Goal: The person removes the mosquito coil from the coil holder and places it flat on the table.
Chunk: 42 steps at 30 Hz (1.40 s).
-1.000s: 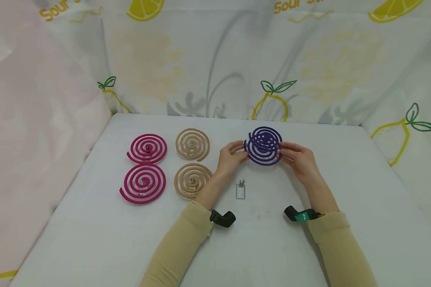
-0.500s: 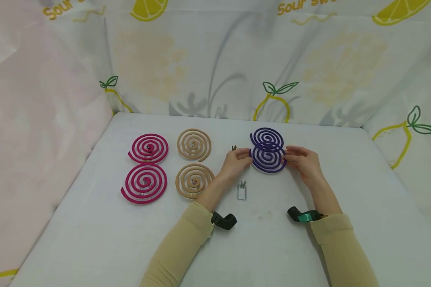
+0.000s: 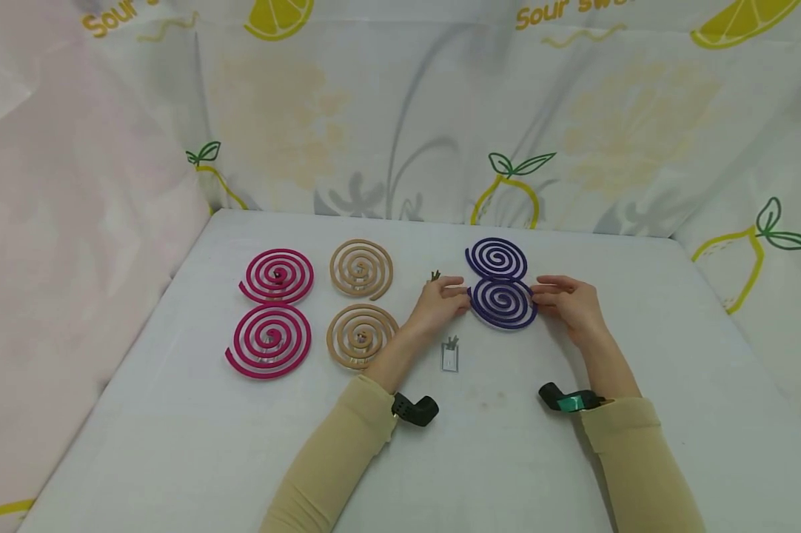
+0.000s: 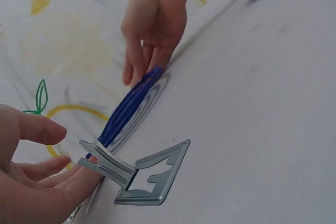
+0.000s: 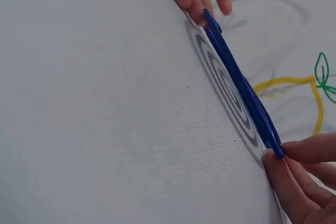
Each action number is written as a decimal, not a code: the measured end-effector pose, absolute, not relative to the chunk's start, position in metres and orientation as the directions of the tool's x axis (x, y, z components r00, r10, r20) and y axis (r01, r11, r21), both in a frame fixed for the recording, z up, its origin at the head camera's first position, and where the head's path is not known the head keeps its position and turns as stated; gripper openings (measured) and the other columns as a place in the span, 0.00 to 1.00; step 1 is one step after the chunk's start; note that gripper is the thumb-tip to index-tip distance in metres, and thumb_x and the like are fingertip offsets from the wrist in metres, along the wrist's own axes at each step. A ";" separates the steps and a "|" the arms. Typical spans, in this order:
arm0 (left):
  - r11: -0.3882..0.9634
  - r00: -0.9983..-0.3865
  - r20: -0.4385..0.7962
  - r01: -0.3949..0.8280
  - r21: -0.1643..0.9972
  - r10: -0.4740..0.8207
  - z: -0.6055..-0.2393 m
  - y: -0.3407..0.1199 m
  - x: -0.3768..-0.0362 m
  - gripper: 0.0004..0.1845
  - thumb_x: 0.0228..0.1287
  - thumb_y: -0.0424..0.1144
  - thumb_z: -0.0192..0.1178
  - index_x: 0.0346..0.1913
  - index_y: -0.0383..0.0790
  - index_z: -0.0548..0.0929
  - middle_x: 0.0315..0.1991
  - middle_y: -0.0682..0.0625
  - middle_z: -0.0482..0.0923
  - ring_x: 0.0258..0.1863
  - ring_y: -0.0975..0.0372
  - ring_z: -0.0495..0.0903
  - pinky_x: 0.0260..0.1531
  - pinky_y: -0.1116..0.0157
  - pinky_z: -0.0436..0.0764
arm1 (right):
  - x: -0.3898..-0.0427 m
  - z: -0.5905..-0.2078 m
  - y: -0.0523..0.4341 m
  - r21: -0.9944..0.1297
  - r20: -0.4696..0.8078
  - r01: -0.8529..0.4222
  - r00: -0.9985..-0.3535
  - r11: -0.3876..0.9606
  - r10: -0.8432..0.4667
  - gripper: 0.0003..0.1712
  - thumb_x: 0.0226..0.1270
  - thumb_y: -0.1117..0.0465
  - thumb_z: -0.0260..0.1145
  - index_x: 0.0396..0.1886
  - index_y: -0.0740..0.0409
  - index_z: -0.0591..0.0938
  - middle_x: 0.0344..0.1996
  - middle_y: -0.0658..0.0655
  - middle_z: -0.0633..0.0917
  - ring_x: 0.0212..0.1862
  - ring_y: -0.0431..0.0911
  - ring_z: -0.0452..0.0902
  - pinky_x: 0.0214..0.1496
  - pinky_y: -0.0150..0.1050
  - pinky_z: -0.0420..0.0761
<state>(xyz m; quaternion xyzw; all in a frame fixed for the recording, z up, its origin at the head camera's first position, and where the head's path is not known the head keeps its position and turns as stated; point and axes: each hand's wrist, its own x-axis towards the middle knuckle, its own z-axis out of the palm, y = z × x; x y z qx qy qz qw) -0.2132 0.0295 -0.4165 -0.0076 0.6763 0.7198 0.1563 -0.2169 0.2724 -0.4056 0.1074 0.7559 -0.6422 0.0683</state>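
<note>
The near purple coil (image 3: 503,303) is held flat just above the table (image 3: 574,459), close enough to throw a spiral shadow in the right wrist view, and its far rim sits just beside a second purple coil (image 3: 497,258) lying on the cloth. The left hand (image 3: 440,300) pinches its left rim with fingertips and the right hand (image 3: 567,302) pinches the opposite rim, so both are clamped lightly on the same disc. It looks thin, light, stiff and brittle; a spiral like this would likely snap if bent, so the outer ring at two opposite points seems the safe hold. Being round it has no real long axis; its face is turned up and its plane lies nearly level. Nearer than this coil, toward the person, a small metal stand (image 3: 449,356) rests on the table. Left of the coil lie two tan coils (image 3: 361,268) and, farther left, two pink coils (image 3: 277,276).
</note>
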 end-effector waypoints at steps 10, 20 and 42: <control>0.036 -0.937 -0.242 -0.241 0.970 0.253 -0.416 0.025 -0.214 0.23 0.70 0.27 0.53 0.66 0.28 0.72 0.56 0.33 0.81 0.43 0.60 0.82 0.51 0.66 0.84 | -0.217 -0.408 0.278 -0.936 -0.223 0.230 -0.973 0.265 0.058 0.29 0.66 0.73 0.65 0.66 0.75 0.70 0.26 0.36 0.86 0.33 0.29 0.83 0.41 0.24 0.84; 0.080 -0.930 -0.248 -0.235 0.969 0.273 -0.411 0.021 -0.211 0.25 0.68 0.27 0.52 0.67 0.29 0.71 0.53 0.34 0.83 0.40 0.62 0.81 0.52 0.64 0.84 | -0.215 -0.400 0.279 -0.879 -0.247 0.234 -0.969 0.416 0.023 0.29 0.66 0.70 0.66 0.65 0.73 0.72 0.31 0.43 0.87 0.33 0.31 0.84 0.41 0.25 0.84; 0.107 -0.920 -0.262 -0.241 0.965 0.291 -0.408 0.027 -0.208 0.24 0.69 0.30 0.54 0.67 0.31 0.73 0.53 0.36 0.83 0.38 0.65 0.79 0.49 0.69 0.82 | -0.213 -0.397 0.271 -0.770 -0.178 0.233 -0.973 0.594 0.150 0.25 0.63 0.69 0.68 0.60 0.69 0.78 0.46 0.66 0.87 0.30 0.31 0.80 0.33 0.23 0.80</control>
